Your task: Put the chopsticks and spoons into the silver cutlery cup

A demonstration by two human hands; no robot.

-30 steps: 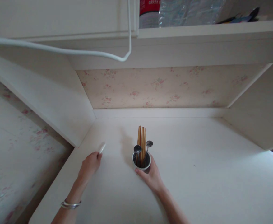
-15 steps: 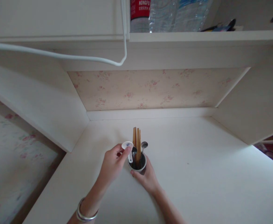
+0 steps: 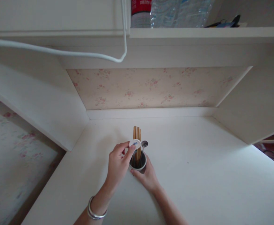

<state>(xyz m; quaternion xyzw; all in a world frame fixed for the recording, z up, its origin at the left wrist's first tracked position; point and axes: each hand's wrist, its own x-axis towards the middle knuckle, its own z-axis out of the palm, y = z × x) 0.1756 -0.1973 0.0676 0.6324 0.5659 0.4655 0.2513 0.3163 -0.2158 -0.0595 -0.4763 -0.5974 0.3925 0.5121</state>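
A small grey cup (image 3: pixel 142 165) stands on the white desk (image 3: pixel 198 175). It holds several wooden chopsticks (image 3: pixel 137 134) and a metal spoon (image 3: pixel 144 144). My right hand (image 3: pixel 146 178) wraps round the cup's near side. My left hand (image 3: pixel 117 164), with bangles on the wrist, pinches a white ceramic spoon (image 3: pixel 135 144) with a blue mark. The spoon's bowl is up and its handle points down into the cup.
The desk sits in a white alcove with floral wallpaper (image 3: pixel 151 89) at the back and side panels left and right. A shelf (image 3: pixel 198 32) above carries plastic bottles (image 3: pixel 174 12). A white cable (image 3: pixel 80 54) hangs across the top left.
My left hand lifted the white spoon from the desk at the left and brought it right, over the cup, handle down. My right hand stayed on the cup.
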